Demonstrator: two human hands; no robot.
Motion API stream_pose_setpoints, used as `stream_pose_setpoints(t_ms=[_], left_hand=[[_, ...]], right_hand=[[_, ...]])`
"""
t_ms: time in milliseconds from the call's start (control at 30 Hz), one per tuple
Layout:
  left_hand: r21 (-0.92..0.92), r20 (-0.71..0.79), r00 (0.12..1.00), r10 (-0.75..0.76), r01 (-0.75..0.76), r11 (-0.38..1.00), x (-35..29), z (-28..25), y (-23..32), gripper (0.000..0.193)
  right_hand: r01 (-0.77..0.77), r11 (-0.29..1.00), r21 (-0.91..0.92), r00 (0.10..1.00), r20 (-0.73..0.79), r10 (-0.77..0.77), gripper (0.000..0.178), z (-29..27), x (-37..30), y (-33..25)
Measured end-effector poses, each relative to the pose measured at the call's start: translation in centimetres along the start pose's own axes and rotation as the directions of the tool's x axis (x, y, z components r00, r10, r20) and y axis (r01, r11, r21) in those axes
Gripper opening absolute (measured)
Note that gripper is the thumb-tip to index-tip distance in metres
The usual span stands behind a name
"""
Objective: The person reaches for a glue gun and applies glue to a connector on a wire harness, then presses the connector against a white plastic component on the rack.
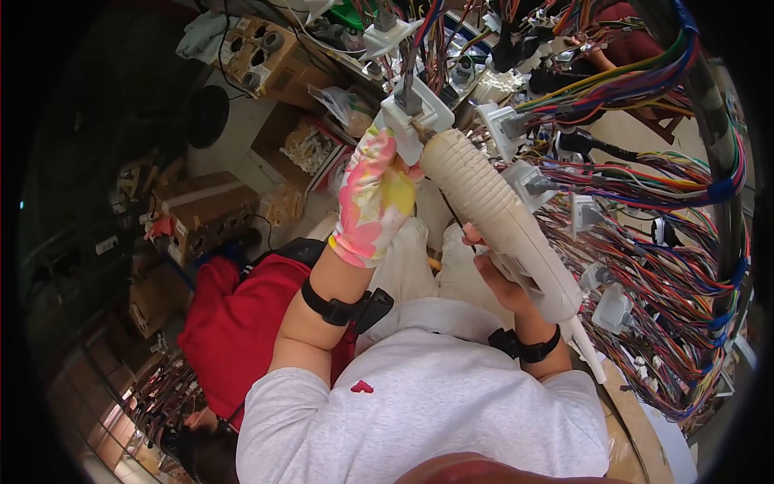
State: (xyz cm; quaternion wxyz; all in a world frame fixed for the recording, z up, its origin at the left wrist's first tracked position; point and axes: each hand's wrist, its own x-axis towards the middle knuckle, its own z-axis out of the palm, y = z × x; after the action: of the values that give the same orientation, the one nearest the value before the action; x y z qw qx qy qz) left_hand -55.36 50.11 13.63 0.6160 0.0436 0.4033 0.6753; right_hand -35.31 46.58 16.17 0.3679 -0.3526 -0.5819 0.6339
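My left hand (pixel 372 198), in a pink, yellow and white patterned cloth glove, is closed around the lower side of a white plastic connector housing (pixel 436 113). A grey plug (pixel 409 98) with wires sits in that housing. My right hand (pixel 500 282) grips a large off-white glue gun (pixel 492 194) with a ribbed barrel; the gun's body hides part of the fingers. A white glue stick (pixel 588 353) sticks out of its rear end. The gun's nozzle (pixel 421 129) is right at the housing, close to the plug; whether it touches is unclear.
Bundles of coloured wires (pixel 645 173) with several white connector housings (pixel 532 184) hang along a dark curved bar (pixel 713 121) at the right. Cardboard boxes (pixel 201 206) stand at the left, and an open carton (pixel 278 137) holds small white parts. Red cloth (pixel 250 310) lies beside my left arm.
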Motion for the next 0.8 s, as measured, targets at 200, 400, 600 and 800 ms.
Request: stream_pose_setpoints(t_ms=[200, 400, 600, 800], left_hand=[[-0.044, 0.019, 1.000, -0.017, 0.018, 0.999, -0.5, 1.2, 0.8, 0.016], [-0.065, 0.143, 0.990, -0.001, 0.010, 0.998, -0.7, 0.9, 0.8, 0.025], [-0.107, 0.205, 0.978, 0.040, -0.018, 0.994, -0.5, 1.0, 0.8, 0.026], [-0.171, 0.121, 0.992, -0.024, 0.045, 0.984, -0.4, 0.3, 0.6, 0.025]], right_hand=[[0.000, 1.000, -0.017, 1.000, 0.008, 0.001, 0.035, -1.5, 0.1, -0.4], [-0.071, 0.981, -0.183, 0.997, -0.016, 0.069, 0.033, -2.3, -1.2, 1.4], [-0.023, 0.978, -0.210, 1.000, 0.011, 0.026, 0.031, -2.3, -1.0, 1.0], [0.040, 0.996, 0.081, 0.999, 0.026, -0.042, 0.032, -0.9, 0.8, -0.5]])
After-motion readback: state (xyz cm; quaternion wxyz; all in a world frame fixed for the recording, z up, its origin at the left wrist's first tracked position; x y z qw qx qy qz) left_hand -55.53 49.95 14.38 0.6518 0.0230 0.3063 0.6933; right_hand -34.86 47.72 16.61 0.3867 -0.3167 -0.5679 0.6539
